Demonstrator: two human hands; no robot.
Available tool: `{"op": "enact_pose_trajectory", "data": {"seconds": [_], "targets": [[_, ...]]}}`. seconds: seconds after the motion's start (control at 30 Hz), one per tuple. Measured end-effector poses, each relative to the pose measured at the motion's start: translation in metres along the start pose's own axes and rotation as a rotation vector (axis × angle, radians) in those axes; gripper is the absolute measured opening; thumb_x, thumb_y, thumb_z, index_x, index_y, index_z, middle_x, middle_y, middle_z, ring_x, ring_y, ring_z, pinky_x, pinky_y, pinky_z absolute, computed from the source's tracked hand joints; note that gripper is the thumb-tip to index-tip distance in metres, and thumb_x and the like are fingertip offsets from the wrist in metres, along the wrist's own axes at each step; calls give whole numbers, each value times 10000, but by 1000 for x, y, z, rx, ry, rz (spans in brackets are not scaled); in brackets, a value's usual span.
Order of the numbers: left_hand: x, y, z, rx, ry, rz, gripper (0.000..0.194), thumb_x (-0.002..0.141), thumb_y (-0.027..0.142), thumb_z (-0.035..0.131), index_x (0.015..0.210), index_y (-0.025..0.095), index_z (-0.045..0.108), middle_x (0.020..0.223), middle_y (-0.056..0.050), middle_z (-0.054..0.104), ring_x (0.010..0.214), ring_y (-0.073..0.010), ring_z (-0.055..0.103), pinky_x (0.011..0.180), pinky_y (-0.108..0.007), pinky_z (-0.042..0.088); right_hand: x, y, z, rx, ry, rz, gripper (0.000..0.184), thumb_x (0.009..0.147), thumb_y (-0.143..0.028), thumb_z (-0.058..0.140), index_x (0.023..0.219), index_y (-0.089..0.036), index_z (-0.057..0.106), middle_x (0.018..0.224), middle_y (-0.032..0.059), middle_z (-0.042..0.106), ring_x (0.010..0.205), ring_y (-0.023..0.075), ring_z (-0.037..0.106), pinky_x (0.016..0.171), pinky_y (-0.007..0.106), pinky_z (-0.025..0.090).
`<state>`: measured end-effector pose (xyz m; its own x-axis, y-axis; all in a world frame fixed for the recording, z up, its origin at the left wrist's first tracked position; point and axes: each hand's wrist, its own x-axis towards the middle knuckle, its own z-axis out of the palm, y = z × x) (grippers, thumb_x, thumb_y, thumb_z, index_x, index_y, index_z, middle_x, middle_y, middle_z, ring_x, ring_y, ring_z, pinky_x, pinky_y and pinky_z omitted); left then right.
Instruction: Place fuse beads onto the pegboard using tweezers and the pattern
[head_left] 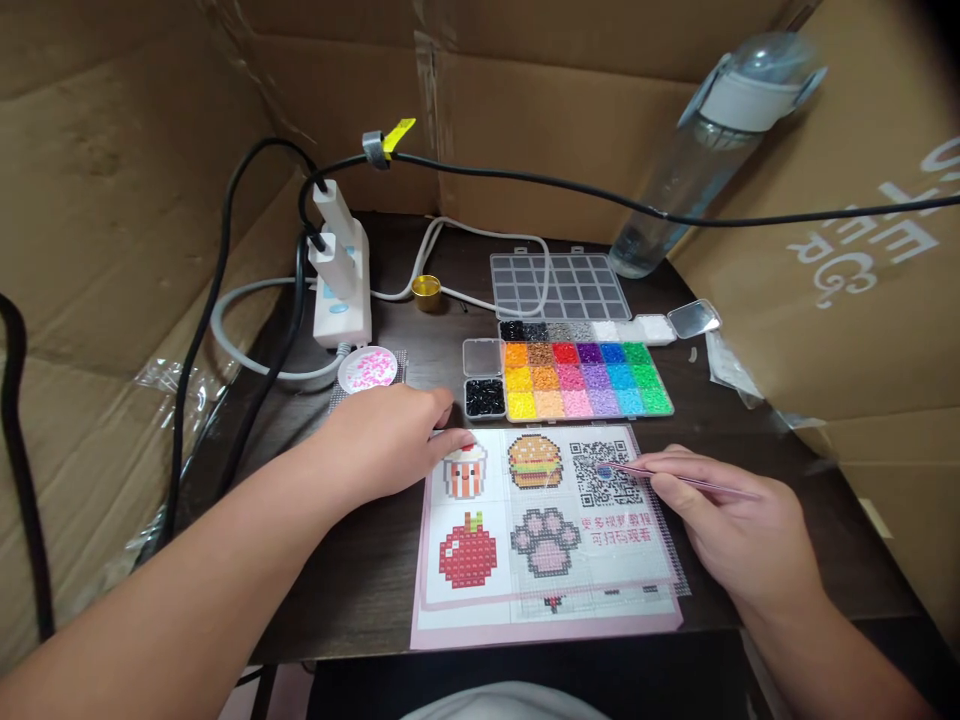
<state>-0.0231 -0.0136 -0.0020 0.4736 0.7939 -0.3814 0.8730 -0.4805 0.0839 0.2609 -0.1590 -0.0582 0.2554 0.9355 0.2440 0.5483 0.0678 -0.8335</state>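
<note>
My right hand [731,515] pinches a pair of slim pinkish tweezers [701,480], their tips over the QR code on a printed pattern sheet [547,635]. A see-through pegboard [675,560] lies on the sheet, its grid showing past the right edge. Below it I see a cupcake, a burger [535,461], a red apple [468,556] and a paw [546,543]. Resting at the upper left corner is my left hand [394,435], thumb laid over the cupcake's top and apart from the bent index finger; its other fingers are hidden.
Behind the sheet stands an open bead box [589,415] of many colours, its clear lid [559,285] farther back. A white dish [367,370] holds pink beads. Around are a power strip [341,315], a gold cup [426,292], a water bottle [675,190], cables and cardboard walls.
</note>
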Motion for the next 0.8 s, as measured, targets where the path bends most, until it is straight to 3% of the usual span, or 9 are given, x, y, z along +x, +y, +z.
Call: {"op": "enact_pose_trajectory", "data": {"seconds": [0.33, 0.8], "targets": [[6, -1, 2, -6, -1, -8, 443, 828, 648, 384, 837, 243, 562, 727, -68, 646, 643, -237, 572, 532, -320, 257, 3, -5, 2, -4, -11, -23, 179, 851, -207, 667, 900, -339, 779, 882, -22, 776, 821, 172, 725, 687, 261, 594], [4, -1, 2, 1, -9, -17, 460, 822, 667, 373, 845, 247, 558, 712, -68, 638, 628, -237, 571, 529, -322, 257, 4, -8, 2, -10, 0, -11, 175, 841, -193, 671, 887, -323, 780, 874, -25, 778, 834, 165, 725, 741, 264, 598]]}}
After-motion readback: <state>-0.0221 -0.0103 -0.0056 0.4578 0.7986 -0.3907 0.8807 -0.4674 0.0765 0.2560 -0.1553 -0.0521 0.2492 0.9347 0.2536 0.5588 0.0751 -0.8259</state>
